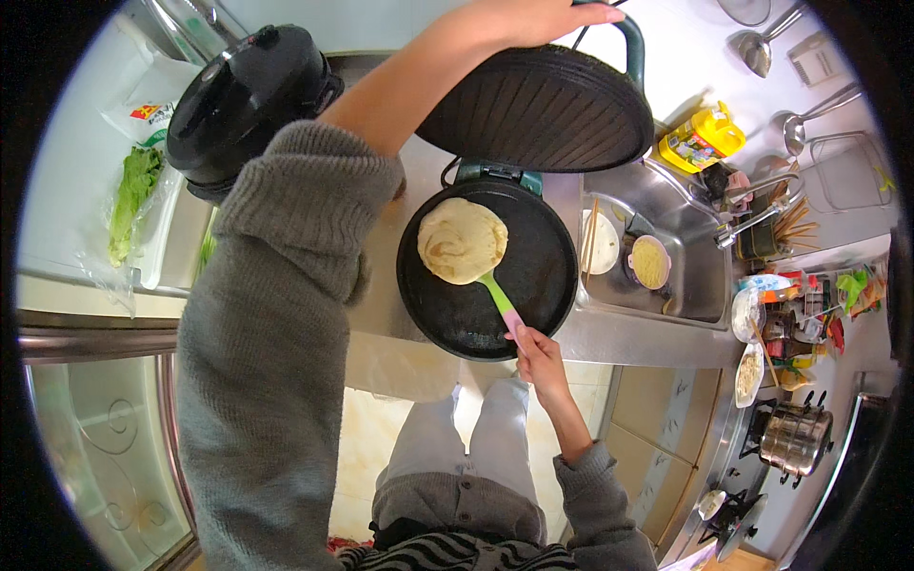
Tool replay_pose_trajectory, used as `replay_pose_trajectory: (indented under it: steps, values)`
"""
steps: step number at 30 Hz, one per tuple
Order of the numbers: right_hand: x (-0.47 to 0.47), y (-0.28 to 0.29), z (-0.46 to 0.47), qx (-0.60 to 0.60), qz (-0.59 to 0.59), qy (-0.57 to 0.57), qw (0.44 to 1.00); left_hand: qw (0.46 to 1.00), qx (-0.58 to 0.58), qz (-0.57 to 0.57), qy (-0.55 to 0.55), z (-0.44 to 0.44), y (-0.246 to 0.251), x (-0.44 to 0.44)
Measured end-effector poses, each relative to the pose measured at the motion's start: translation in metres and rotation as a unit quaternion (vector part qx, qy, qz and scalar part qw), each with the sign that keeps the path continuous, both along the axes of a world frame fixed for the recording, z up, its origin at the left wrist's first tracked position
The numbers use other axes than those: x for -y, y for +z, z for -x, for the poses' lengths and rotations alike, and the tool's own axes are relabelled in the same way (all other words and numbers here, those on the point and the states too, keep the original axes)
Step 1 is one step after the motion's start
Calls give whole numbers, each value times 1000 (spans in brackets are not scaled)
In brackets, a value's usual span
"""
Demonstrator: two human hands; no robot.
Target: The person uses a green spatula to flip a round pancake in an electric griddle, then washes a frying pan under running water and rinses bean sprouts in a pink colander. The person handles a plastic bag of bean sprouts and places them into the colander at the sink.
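Note:
The round electric griddle pan [532, 307] stands with its ribbed upper plate [535, 114] raised. A round, pale flatbread [463, 240] lies at the pan's left part, over the hidden head of a green and pink spatula [502, 300]. My right hand [539, 357] grips the spatula's pink handle at the pan's near edge. At the top, my left hand [550, 18] is at the lid's dark green handle [632, 43], its fingers stretched over it; whether they close around it is hard to see.
Right of the griddle is a steel sink [689, 285] holding bowls and chopsticks. A yellow container [703, 139] stands behind it. A black lidded appliance [246, 107] and lettuce [134, 200] are at left. A steel pot [794, 437] sits on the stove at far right.

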State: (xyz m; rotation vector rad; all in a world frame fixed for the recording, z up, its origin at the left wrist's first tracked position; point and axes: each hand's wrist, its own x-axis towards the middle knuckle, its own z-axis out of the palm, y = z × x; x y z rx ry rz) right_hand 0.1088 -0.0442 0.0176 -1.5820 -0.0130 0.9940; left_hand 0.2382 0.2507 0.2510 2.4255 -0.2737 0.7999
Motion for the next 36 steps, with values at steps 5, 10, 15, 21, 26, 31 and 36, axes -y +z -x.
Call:
replay_pose_trajectory:
  steps: [5, 10, 15, 21, 26, 31, 36]
  values:
    - [-3, 1, -5, -90, -50, -41, 994, 1000, -11, -8, 14, 0, 2, 0]
    - [34, 32, -6, 54, -6, -28, 998, 997, 12, -63, 36, -10, -6, -6]
    - [61, 54, 1, 578, 165, 26, 799, 995, 37, -82, 35, -14, -8, -8]
    - [46, 27, 19, 616, 319, 146, 705, 996, 12, -76, 43, -9, -6, -7]
    - [60, 34, 22, 492, 170, -31, 853, 996, 13, -79, 36, -2, -6, -4]
    - [68, 42, 12, 413, 220, -35, 883, 996, -23, -72, 43, 2, 0, 1]
    - [73, 39, 24, 394, 227, -22, 890, 996, -26, -72, 45, 6, 2, 3]
